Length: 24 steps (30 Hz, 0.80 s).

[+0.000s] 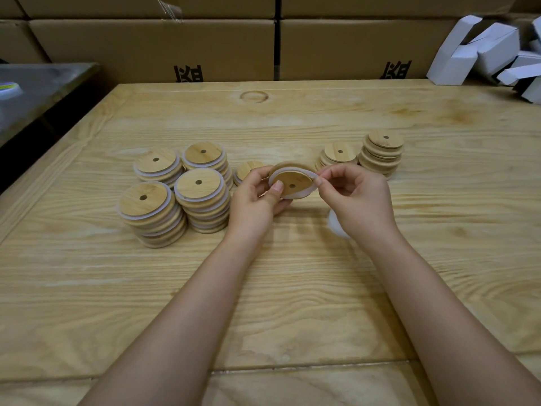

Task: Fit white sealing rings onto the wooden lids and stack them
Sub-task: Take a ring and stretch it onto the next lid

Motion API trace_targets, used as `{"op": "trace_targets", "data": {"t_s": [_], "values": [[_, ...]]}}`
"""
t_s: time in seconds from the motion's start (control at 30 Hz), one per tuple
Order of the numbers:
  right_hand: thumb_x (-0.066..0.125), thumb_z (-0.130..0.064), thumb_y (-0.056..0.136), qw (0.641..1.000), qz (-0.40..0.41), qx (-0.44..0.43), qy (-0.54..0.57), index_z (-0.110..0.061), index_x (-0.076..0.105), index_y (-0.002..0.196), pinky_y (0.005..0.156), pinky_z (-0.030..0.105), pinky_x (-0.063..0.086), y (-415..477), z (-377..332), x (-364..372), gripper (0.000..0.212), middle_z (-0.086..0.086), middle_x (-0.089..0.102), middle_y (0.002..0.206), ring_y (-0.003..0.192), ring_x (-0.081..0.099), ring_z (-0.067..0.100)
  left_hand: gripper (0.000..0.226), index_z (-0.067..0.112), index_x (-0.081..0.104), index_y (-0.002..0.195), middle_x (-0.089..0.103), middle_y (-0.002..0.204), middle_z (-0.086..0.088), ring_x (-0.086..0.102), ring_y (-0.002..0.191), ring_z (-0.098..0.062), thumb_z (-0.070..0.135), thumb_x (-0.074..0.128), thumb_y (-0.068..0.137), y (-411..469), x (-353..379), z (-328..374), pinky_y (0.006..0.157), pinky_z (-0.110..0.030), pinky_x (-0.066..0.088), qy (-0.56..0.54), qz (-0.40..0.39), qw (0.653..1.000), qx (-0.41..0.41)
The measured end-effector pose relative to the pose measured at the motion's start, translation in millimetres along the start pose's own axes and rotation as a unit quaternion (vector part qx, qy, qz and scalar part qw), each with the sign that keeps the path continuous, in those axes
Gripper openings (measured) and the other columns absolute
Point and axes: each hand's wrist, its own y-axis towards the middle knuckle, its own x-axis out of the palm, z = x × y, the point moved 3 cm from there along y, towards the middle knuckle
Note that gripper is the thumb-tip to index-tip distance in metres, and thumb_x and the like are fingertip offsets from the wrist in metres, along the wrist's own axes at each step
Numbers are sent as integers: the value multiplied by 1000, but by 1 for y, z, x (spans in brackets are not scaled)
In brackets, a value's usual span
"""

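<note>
A broad wooden table (292, 118) runs back to a wall of cardboard boxes (152, 48), with bare boards in the near half. Stacks of ringed lids (202, 197) stand left, plain stacks (382, 153) right. Between them, held above the tabletop, a round lid (292, 180) tilts its holed face toward the camera. The left hand (254, 197) grips it, thumb on the face; the right hand (357, 197) pinches the white ring (301, 195) at the lid's right rim.

Tabletop (292, 288): four lid stacks (200, 186) left of centre, two lid stacks (380, 153) right of centre. Before these, one lid (292, 178) with sealing ring (301, 195) on it, between left grip (254, 197) and right grip (357, 194). Cartons (152, 48) stand behind the tabletop; small boxes (483, 48) at its far-right corner.
</note>
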Motion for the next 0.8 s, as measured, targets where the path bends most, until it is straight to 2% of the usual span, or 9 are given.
{"op": "trace_targets", "data": {"t_s": [0.1,0.27,0.4,0.53,0.67,0.73,0.8], "values": [[66,-6,84,1000,-3,1,-9,-20,63,75,75,19,52,0,1,-1,16,-5,68,83,78,65,9,22,19,55,96,66,90,-3,66,86,-14,-1,46,95,0,1,1,76,-27,58,13,-22,1000,-6],[61,-5,85,1000,25,-4,8,-20,57,78,68,20,48,-2,3,-1,17,-5,62,77,71,58,6,10,16,53,96,69,77,0,68,70,-9,6,50,94,-6,7,0,67,-27,57,48,-77,996,-12],[62,-9,85,999,23,-28,-33,-22,57,80,67,19,49,-2,1,-1,14,-9,62,77,70,59,3,4,13,58,92,67,79,-8,64,71,-17,9,56,91,-9,11,2,66,-29,53,107,-118,987,1],[63,-13,84,993,5,-62,-100,-21,57,82,68,24,49,-7,0,5,10,-10,63,78,73,60,6,7,13,62,90,64,78,-2,60,72,-13,17,56,92,-10,11,2,65,-27,48,138,-104,985,22],[66,-12,83,979,34,-121,-160,-12,60,87,72,26,47,-9,-3,8,7,-4,63,81,74,57,9,7,12,59,96,63,88,-10,63,77,-19,15,52,94,-7,9,2,62,-30,54,92,-72,993,21],[66,-11,83,976,43,-129,-172,-8,62,87,72,28,48,-9,-4,8,6,-4,63,82,74,59,11,7,17,56,94,62,90,-8,65,74,-17,14,50,95,-6,9,2,57,-28,56,70,-68,995,18],[67,-10,84,978,48,-126,-162,-9,63,85,72,28,49,-10,-4,8,4,-10,62,78,74,60,9,12,21,55,93,61,91,-3,64,77,-14,11,50,94,-6,9,3,60,-28,58,58,-65,996,24]]}}
